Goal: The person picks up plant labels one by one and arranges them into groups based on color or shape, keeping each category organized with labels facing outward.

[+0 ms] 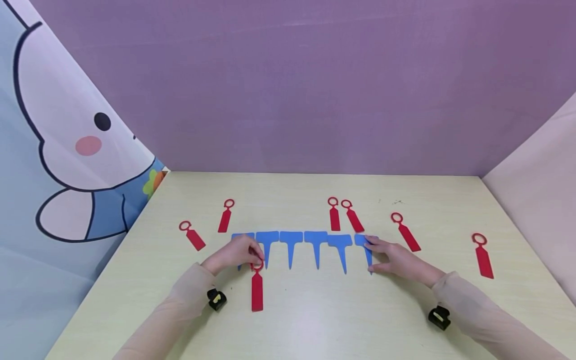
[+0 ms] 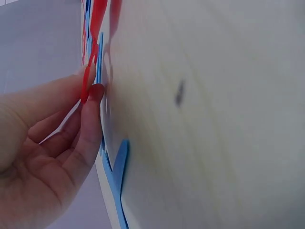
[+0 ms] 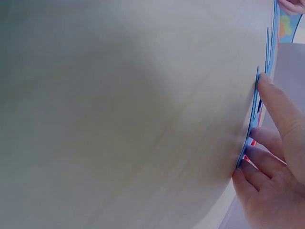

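Purple backdrop along the back edge of a pale table, cartoon cloth down the left side, and decent elbow room between the forearms, in front of six blue markers in a row. Left hand has a red tag pinched by its ring at the left end of that lineup. Right hand has thumb and fingers apart, touching the rightmost marker. Two loose tags lie back left, a close pair of tags kinda crowds the markers from behind, another tag sits just beyond the right hand, and one outlying tag is toward the right edge.
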Demonstrator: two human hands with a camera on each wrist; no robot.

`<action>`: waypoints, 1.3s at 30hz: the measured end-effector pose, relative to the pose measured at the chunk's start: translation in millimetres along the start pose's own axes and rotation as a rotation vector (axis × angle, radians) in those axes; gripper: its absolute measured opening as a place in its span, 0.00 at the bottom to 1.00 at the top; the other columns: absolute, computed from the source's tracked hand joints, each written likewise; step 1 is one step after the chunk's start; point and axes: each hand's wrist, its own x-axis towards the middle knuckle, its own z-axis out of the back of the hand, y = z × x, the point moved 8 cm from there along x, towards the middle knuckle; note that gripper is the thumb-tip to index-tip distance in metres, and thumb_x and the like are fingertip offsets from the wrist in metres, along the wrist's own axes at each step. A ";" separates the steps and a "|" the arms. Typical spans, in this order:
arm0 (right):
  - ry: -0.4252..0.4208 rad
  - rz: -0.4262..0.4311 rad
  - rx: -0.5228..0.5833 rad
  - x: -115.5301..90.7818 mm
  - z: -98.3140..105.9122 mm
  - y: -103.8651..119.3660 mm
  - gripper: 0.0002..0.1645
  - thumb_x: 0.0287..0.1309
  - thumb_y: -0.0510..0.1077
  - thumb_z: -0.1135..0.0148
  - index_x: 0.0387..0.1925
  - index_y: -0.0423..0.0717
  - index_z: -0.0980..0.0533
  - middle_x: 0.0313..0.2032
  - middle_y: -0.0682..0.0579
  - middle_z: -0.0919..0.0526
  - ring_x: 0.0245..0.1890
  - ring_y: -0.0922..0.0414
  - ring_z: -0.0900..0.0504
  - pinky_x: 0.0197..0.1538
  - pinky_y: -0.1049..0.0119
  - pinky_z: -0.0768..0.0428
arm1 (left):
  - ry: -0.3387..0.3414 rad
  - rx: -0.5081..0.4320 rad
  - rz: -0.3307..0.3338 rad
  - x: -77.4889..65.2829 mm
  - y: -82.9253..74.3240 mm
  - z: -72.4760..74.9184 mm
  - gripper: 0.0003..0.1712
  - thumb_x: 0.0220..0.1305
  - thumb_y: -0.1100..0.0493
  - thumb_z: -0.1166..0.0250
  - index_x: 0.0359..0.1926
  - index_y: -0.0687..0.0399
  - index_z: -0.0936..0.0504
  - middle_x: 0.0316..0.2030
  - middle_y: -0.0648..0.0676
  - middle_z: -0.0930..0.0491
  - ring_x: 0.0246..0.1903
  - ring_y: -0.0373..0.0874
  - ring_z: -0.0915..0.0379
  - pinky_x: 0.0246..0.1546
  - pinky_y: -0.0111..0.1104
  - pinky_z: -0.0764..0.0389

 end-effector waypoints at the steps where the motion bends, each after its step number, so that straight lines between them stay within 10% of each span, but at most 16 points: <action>1: 0.000 0.000 0.000 0.0 0.0 -0.1 0.41 0.43 0.49 0.33 0.58 0.37 0.35 0.62 0.39 0.40 0.60 0.39 0.42 0.54 0.53 0.32 | -0.003 0.007 0.006 0.3 -0.2 0.2 0.02 0.48 0.67 0.34 0.27 0.57 0.17 0.22 0.47 0.23 0.19 0.37 0.28 0.23 0.27 0.25; 20: 0.003 0.004 -0.001 0.8 -0.7 -1.4 0.41 0.43 0.49 0.33 0.58 0.36 0.36 0.61 0.38 0.40 0.60 0.39 0.42 0.53 0.53 0.31 | 0.005 0.046 0.050 1.5 0.0 -3.0 0.04 0.47 0.67 0.33 0.25 0.54 0.17 0.22 0.46 0.24 0.22 0.39 0.30 0.25 0.29 0.25; 39: 0.003 -0.011 -0.010 0.7 0.8 -2.1 0.42 0.42 0.52 0.34 0.57 0.36 0.35 0.61 0.37 0.39 0.60 0.38 0.42 0.53 0.53 0.30 | 0.071 0.077 -0.152 -2.4 -15.2 -4.3 0.06 0.46 0.70 0.34 0.25 0.55 0.16 0.21 0.44 0.24 0.22 0.35 0.31 0.24 0.26 0.26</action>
